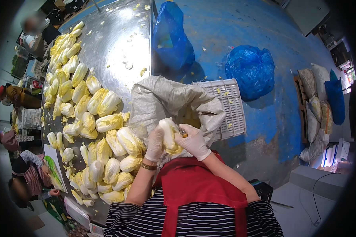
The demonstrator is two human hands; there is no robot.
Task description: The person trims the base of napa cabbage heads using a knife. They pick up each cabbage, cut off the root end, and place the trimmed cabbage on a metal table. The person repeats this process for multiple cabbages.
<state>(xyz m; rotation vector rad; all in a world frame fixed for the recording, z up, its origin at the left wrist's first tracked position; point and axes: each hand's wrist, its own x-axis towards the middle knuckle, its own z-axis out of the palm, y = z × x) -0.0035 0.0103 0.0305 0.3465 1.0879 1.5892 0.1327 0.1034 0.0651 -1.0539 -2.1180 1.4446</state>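
A small pale napa cabbage (168, 133) is held in front of me, over the near edge of a white woven sack. My gloved left hand (155, 142) grips its left side. In my gloved right hand (193, 141) is a small tool with a yellowish handle (183, 133), probably a knife; its blade cannot be made out clearly. The fingers of that hand are close against the cabbage's right side. The woven sack (149, 97) gapes open, with yellow leaves (191, 117) partly visible inside. Many trimmed napa cabbages (111, 145) lie on the steel table to the left.
The steel table (106, 59) carries leaf scraps. A white plastic crate (241, 109) stands right of the sack. Beyond are an open blue bag (173, 44) and a full blue bag (249, 72) on the floor. Several people work across the table; filled sacks (314, 112) lie far right.
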